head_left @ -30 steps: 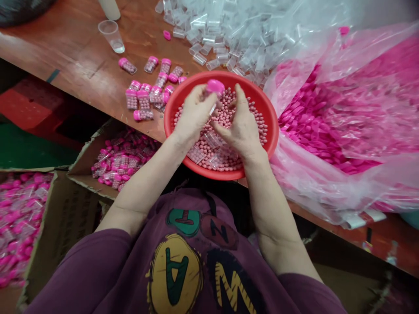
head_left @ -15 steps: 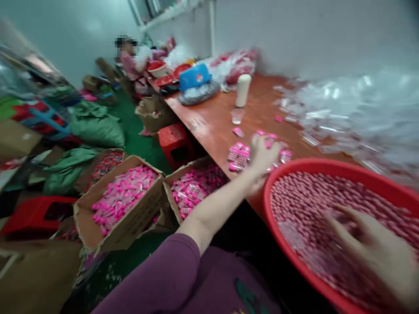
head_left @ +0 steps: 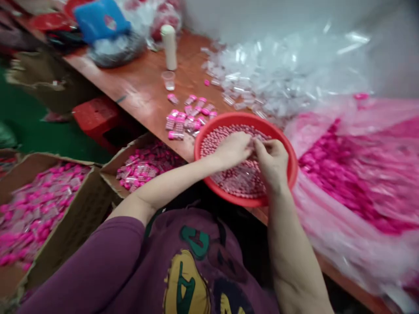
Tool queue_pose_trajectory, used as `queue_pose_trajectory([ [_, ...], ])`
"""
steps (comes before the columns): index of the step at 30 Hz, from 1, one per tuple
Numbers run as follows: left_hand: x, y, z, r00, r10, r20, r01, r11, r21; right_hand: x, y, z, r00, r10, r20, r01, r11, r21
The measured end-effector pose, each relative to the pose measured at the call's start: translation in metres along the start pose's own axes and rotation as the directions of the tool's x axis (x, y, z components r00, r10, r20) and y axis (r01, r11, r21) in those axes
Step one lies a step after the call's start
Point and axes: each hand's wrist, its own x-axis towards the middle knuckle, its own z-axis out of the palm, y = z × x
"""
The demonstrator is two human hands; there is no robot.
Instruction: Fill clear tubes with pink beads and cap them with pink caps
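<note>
A red basin [head_left: 200, 150] full of small pink beads [head_left: 212, 138] stands on the table edge in front of me. Over the beads, my left hand [head_left: 234, 150] and my right hand [head_left: 272, 160] meet with fingers pinched together. Whatever sits between the fingertips is too small and covered to make out. Clear plastic pieces [head_left: 237, 176] lie on the beads below my hands. Left of the basin is a cluster of small clear tubes with pink caps [head_left: 180, 122], with pink beads inside.
Cardboard boxes of capped tubes [head_left: 42, 205] stand at lower left, near a red stool [head_left: 98, 122]. Empty clear tubes [head_left: 262, 83] are heaped by the wall. A pink bag of caps [head_left: 340, 174] lies at right. A white bottle [head_left: 169, 48] and clear cup [head_left: 169, 80] stand behind.
My left hand has left the capped tubes and come over the basin. My right hand has met it there, fingers now pinched. The view has swung right and down.
</note>
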Motion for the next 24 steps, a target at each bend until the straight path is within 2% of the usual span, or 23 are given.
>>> queue_pose_trajectory([
  [2,0.007,-0.002,-0.005,1.0,-0.01,-0.007,0.01,0.994,0.111,-0.002,0.006,-0.002,0.996,0.053,-0.069,-0.051,0.998,0.033],
  [4,0.013,-0.005,-0.016,1.0,-0.008,0.03,-0.002,0.942,0.336,-0.003,0.02,-0.008,0.985,0.107,-0.138,-0.095,0.991,0.091],
  [5,0.016,-0.007,-0.023,0.998,-0.005,0.067,-0.029,0.872,0.489,-0.002,0.028,-0.011,0.975,0.13,-0.181,-0.109,0.986,0.124],
  [7,0.017,-0.012,-0.035,0.975,0.005,0.221,-0.172,0.643,0.746,0.0,0.047,-0.014,0.95,0.161,-0.268,-0.116,0.978,0.175],
  [9,0.016,-0.018,-0.04,0.916,-0.028,0.401,-0.345,0.456,0.82,0.003,0.06,-0.013,0.934,0.167,-0.315,-0.109,0.975,0.195],
  [11,0.016,-0.024,-0.033,0.85,-0.052,0.524,-0.468,0.382,0.797,0.004,0.064,-0.008,0.94,0.149,-0.306,-0.095,0.978,0.185],
  [12,0.017,-0.027,-0.025,0.825,-0.061,0.562,-0.499,0.388,0.775,0.003,0.063,-0.005,0.948,0.134,-0.288,-0.086,0.981,0.172],
  [14,0.022,-0.031,-0.006,0.798,-0.079,0.598,-0.499,0.472,0.727,0.001,0.06,-0.005,0.965,0.104,-0.241,-0.073,0.988,0.136],
  [16,0.03,-0.034,0.012,0.778,-0.092,0.621,-0.455,0.599,0.659,-0.004,0.061,-0.018,0.968,0.091,-0.232,-0.067,0.992,0.11],
  [17,0.033,-0.034,0.017,0.779,-0.086,0.621,-0.423,0.66,0.621,-0.007,0.065,-0.032,0.96,0.088,-0.265,-0.067,0.994,0.089],
  [19,0.037,-0.032,0.021,0.815,-0.035,0.579,-0.343,0.776,0.53,-0.015,0.08,-0.074,0.916,0.078,-0.394,-0.086,0.996,-0.002],
  [20,0.038,-0.029,0.019,0.848,-0.011,0.529,-0.288,0.83,0.477,-0.02,0.092,-0.099,0.887,0.077,-0.454,-0.132,0.987,-0.09],
  [22,0.034,-0.021,0.013,0.927,0.0,0.376,-0.146,0.921,0.36,-0.028,0.119,-0.148,0.838,0.101,-0.536,-0.277,0.925,-0.259],
  [24,0.026,-0.012,0.007,0.976,-0.049,0.214,-0.001,0.975,0.224,-0.032,0.144,-0.186,0.806,0.151,-0.572,-0.408,0.843,-0.352],
])
